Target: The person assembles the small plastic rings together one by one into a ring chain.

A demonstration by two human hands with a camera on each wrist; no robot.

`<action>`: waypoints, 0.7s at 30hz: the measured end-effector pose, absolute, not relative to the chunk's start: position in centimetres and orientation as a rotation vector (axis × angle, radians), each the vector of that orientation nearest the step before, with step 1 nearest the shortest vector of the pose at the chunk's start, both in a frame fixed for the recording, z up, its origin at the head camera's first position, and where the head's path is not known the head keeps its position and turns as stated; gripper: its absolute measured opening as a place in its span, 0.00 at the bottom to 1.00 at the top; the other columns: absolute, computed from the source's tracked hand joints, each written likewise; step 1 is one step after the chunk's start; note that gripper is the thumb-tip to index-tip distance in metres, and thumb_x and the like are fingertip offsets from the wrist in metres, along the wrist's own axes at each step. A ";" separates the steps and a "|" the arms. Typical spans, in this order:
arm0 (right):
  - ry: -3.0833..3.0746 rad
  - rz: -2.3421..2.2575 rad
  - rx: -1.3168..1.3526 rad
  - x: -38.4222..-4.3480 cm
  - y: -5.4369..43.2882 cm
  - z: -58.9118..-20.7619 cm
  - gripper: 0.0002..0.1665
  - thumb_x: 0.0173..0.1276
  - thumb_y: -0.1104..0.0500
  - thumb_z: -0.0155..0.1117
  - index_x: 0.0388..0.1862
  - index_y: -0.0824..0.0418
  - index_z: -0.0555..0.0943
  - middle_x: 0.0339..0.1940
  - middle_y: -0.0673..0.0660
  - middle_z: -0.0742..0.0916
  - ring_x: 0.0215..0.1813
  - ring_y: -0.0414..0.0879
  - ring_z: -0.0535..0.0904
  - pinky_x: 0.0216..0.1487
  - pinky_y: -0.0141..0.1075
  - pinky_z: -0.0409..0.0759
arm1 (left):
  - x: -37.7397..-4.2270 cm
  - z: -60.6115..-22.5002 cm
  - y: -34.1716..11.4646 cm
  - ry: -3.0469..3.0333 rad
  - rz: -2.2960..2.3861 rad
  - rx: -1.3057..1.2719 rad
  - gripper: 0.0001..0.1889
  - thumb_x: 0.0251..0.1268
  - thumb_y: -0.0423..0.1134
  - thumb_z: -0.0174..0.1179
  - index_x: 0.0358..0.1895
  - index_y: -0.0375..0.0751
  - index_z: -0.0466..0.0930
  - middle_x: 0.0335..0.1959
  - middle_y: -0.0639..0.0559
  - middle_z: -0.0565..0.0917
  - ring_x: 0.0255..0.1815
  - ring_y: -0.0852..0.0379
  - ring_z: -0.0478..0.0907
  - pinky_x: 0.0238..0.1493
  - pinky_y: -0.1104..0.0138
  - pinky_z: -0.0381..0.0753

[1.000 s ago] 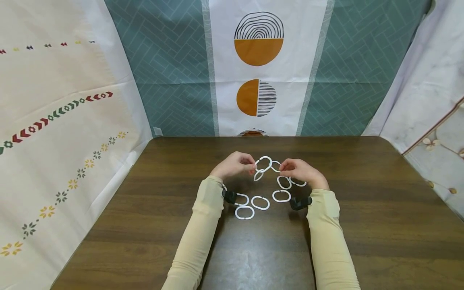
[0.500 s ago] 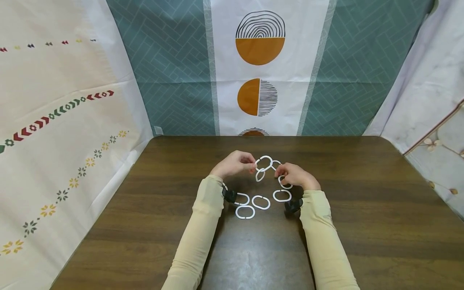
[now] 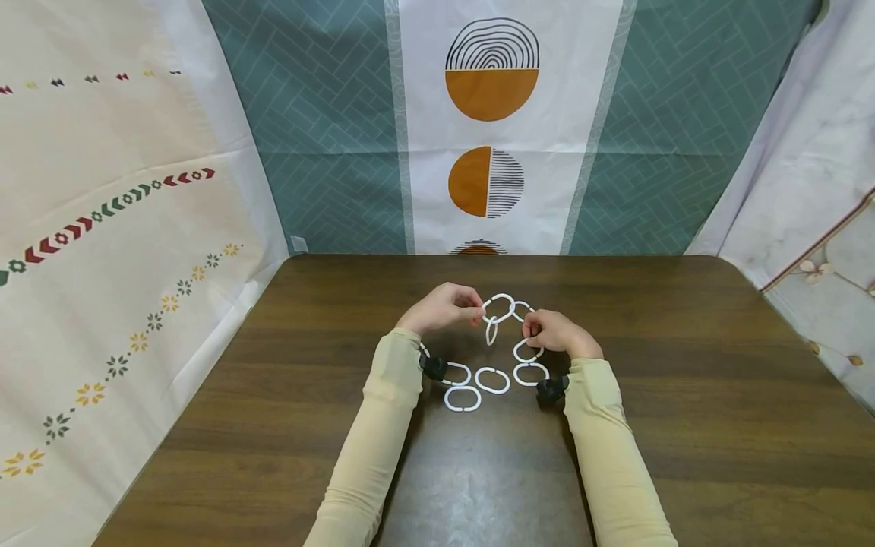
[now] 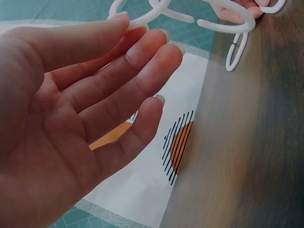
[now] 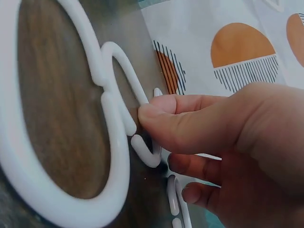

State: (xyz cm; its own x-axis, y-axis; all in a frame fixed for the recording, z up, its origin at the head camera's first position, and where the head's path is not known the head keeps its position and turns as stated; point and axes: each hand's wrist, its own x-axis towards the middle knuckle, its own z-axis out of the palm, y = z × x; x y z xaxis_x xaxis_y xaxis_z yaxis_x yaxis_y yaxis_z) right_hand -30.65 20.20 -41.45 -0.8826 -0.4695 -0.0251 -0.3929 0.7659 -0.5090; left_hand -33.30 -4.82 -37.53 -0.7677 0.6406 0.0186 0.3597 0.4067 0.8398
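In the head view, my left hand pinches one end of a short chain of joined white plastic chain links above the table. One link hangs down from it. In the left wrist view, thumb and fingertips grip the white link's curve, and the other fingers are loosely bent. My right hand pinches a separate white link between thumb and forefinger. Close below it lies another link, large in the foreground of the right wrist view. The right fingers hide part of the chain's right end.
Several more white links lie on the brown wooden table nearer the body, including a middle link and a front link. The left wrist's black camera partly covers others. Patterned cloths hang behind the table.
My right hand has left the chain's right end, moved slightly down and left, and taken a loose link, which has shifted left. My left hand keeps its place; the hanging link has swung more upright.
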 end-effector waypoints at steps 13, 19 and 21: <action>2.893 -1.051 -0.539 -30.6 20.9 -40.3 0.03 0.66 0.68 0.59 0.36 0.70 0.75 0.28 0.59 0.78 0.33 0.47 0.72 0.37 0.35 0.68 | -33.2 -37.3 -4.9 2.368 1.294 0.870 0.06 0.67 0.36 0.60 0.37 0.36 0.82 0.30 0.45 0.85 0.42 0.36 0.81 0.43 0.69 0.76; 2.941 -1.145 -0.357 -30.6 20.7 -39.9 0.06 0.68 0.65 0.60 0.39 0.69 0.78 0.30 0.58 0.78 0.36 0.49 0.72 0.39 0.36 0.68 | -33.3 -37.4 -4.9 2.376 1.281 0.891 0.06 0.67 0.36 0.60 0.37 0.36 0.82 0.30 0.44 0.85 0.42 0.36 0.81 0.44 0.67 0.76; 2.959 -1.180 -0.279 -30.6 20.7 -39.8 0.08 0.68 0.63 0.61 0.40 0.69 0.79 0.29 0.57 0.77 0.35 0.49 0.71 0.38 0.36 0.66 | -33.3 -37.4 -4.9 2.376 1.276 0.896 0.06 0.67 0.36 0.60 0.37 0.36 0.82 0.30 0.44 0.85 0.43 0.35 0.81 0.43 0.69 0.75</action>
